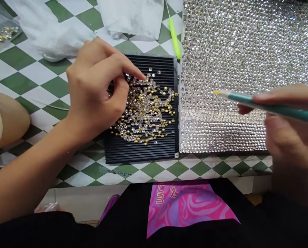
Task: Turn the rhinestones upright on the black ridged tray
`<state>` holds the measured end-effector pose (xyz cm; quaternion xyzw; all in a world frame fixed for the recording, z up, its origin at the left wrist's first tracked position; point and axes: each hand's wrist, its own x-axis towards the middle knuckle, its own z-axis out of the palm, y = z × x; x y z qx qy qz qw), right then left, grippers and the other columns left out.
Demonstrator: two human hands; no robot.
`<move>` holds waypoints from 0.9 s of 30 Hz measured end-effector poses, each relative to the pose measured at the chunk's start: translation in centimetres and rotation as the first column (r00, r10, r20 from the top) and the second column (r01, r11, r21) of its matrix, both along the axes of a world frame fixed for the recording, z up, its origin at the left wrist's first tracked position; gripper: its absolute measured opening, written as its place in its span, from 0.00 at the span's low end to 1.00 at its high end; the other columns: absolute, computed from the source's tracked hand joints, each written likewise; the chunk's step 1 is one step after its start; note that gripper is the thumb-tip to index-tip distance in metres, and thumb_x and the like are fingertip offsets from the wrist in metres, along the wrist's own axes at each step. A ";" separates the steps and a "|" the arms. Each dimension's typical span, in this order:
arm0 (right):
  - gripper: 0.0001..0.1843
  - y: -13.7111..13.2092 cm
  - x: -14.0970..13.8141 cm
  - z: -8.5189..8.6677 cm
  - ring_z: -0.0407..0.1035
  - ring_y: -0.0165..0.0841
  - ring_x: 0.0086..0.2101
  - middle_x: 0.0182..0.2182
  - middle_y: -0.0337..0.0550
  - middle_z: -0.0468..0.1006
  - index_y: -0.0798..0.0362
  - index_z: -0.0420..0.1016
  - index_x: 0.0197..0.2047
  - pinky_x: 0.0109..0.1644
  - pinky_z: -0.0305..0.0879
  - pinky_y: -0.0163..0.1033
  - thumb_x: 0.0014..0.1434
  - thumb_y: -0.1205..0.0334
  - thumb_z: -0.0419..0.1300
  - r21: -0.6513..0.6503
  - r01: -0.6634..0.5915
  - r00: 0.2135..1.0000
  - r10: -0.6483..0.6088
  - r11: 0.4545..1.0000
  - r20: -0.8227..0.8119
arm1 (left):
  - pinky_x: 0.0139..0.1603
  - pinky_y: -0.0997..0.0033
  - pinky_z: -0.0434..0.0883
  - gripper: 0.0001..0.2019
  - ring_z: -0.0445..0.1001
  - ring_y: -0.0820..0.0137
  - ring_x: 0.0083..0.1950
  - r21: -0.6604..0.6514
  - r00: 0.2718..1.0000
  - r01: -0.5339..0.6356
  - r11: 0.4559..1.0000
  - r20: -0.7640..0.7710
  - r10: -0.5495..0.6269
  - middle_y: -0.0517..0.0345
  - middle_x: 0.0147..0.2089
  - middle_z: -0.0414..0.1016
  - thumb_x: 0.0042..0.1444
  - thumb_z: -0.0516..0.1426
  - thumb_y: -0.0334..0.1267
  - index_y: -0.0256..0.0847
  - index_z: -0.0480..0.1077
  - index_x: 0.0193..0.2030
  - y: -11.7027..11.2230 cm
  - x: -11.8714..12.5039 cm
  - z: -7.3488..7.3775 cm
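Observation:
My left hand is over a black ridged tray heaped with loose rhinestones, some clear side up, some gold side up. Its index finger reaches out to the stones at the heap's upper edge, with the thumb apart and nothing seen held. On the right, my right hand grips a green pencil. The yellow tip of that pencil points left above a sheet set with rows of rhinestones. Whether the tip touches the sheet, I cannot tell.
A bright green-handled tool lies between tray and sheet. White crumpled plastic and a whitish bag are at the back. Far left are a bag of gold stones and a tan round container. The checkered table's edge runs in front.

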<state>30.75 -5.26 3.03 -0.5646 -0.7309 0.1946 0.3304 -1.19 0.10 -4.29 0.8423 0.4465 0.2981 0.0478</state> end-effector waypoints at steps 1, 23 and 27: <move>0.11 0.5 -0.7 0.4 0.76 0.31 0.36 0.38 0.38 0.81 0.48 0.77 0.45 0.37 0.76 0.39 0.57 0.61 0.60 -0.008 -0.152 0.988 0.152 0.988 0.001 | 0.48 0.63 0.71 0.16 0.72 0.71 0.46 0.002 1.000 -0.006 1.000 0.013 0.006 0.59 0.40 0.72 0.57 0.48 0.26 0.41 0.75 0.44 0.0 0.1 0.0; 0.10 4.3 -5.3 -0.6 0.74 0.23 0.33 0.36 0.32 0.80 0.46 0.75 0.42 0.42 0.74 0.30 0.58 0.67 0.58 -0.067 -0.502 0.841 0.505 0.862 0.195 | 0.49 0.64 0.73 0.17 0.73 0.70 0.45 -0.039 0.998 -0.059 0.997 0.011 0.060 0.57 0.40 0.73 0.59 0.47 0.25 0.43 0.75 0.42 -0.3 0.5 0.4; 0.10 4.7 -4.7 -0.4 0.73 0.22 0.34 0.38 0.34 0.81 0.49 0.75 0.42 0.42 0.74 0.31 0.57 0.68 0.59 -0.026 -0.528 0.842 0.527 0.849 0.113 | 0.49 0.64 0.73 0.16 0.73 0.69 0.45 -0.041 0.998 -0.066 0.997 0.022 0.067 0.55 0.39 0.73 0.58 0.48 0.25 0.42 0.76 0.42 -0.3 0.5 0.3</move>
